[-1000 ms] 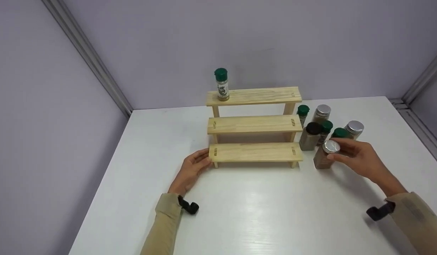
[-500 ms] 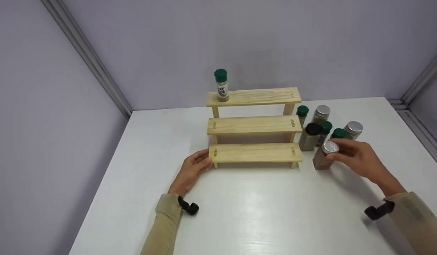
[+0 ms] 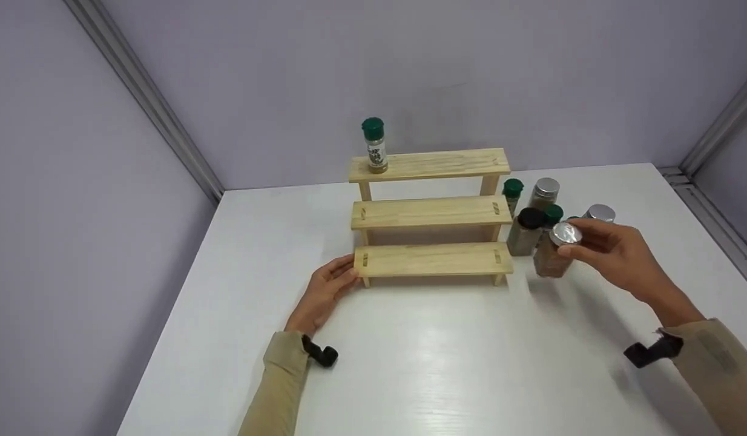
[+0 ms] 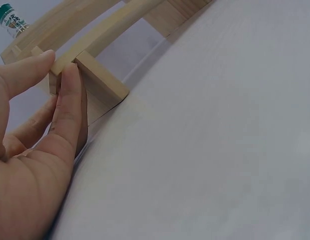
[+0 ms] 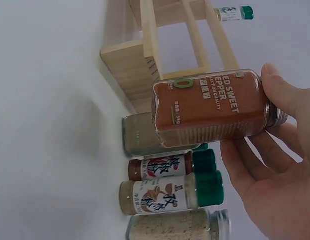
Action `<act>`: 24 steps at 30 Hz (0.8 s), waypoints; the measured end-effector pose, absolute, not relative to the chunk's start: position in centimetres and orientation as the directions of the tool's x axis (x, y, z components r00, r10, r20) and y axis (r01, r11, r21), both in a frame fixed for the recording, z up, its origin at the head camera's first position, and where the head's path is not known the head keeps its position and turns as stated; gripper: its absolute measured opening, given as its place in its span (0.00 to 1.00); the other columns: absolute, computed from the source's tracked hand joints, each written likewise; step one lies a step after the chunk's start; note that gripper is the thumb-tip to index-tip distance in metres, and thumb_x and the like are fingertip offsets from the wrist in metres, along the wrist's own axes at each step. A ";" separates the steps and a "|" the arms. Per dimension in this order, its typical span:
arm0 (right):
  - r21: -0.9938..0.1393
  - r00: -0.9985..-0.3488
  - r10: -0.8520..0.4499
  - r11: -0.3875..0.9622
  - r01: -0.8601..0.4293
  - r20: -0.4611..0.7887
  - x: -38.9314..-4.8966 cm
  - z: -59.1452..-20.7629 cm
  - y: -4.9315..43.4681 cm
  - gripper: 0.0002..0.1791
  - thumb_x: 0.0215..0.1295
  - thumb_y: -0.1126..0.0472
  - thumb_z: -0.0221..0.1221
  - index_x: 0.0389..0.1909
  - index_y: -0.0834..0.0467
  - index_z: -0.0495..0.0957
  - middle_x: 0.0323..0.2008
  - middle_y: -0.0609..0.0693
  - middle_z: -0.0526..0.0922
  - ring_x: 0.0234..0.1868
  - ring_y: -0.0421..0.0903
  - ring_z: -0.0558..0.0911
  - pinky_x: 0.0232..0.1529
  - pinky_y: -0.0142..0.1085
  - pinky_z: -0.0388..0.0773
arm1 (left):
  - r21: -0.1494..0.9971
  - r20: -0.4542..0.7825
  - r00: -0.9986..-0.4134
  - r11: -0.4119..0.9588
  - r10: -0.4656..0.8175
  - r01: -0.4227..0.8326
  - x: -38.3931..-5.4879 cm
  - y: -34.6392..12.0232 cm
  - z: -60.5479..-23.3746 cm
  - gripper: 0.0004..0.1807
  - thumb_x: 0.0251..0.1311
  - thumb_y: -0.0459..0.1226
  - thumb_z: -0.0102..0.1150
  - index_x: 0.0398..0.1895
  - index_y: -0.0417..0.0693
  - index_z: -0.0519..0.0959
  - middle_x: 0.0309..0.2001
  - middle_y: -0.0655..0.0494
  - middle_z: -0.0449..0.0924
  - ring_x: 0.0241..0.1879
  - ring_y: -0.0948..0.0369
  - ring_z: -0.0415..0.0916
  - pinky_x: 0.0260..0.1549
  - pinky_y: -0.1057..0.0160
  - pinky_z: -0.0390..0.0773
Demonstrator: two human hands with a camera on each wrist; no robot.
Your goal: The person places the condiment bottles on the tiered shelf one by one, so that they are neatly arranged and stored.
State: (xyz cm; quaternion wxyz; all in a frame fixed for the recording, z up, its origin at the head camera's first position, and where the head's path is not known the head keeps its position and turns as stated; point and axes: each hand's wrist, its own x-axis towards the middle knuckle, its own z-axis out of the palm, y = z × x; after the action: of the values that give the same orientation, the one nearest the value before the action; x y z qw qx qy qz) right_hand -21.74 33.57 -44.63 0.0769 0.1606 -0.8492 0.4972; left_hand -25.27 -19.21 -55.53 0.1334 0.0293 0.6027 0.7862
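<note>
1 red-powder jar (image 5: 205, 110): cap (image 5: 278, 115) partly hidden by right hand (image 5: 280, 185). 1 speckled jar (image 5: 170, 227): cut by bottom edge, right wrist view. 1 wooden rack (image 4: 107, 35): cut by top edge, left wrist view.

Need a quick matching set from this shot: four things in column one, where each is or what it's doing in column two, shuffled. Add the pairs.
Column one
1. Jar of red-brown powder
2. Black-capped jar
3. Left hand
4. Wooden rack

Column two
A. Touches the left end of the bottom shelf
B. Bears a green-capped jar on its top shelf
C. Held above the table by the right hand
D. Stands beside the rack's right end

Pairs: 1-C, 2-D, 3-A, 4-B
</note>
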 end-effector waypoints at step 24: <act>-0.817 -0.901 -0.210 0.380 -0.433 0.380 -24.3 -36.4 28.2 0.23 0.73 0.67 0.68 0.66 0.64 0.81 0.51 0.40 0.87 0.50 0.35 0.88 0.50 0.21 0.85 | 0.956 -0.102 -0.958 -0.241 0.267 -0.168 -25.2 -19.3 -55.6 0.30 0.76 0.31 0.62 0.77 0.35 0.68 0.74 0.37 0.72 0.66 0.56 0.78 0.66 0.62 0.82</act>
State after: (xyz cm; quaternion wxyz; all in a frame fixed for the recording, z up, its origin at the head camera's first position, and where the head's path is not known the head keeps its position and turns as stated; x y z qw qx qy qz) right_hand -24.28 28.20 -36.42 0.1069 0.1954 -0.8236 0.5216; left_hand -25.24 -19.31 -55.58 0.1384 0.0411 0.6004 0.7865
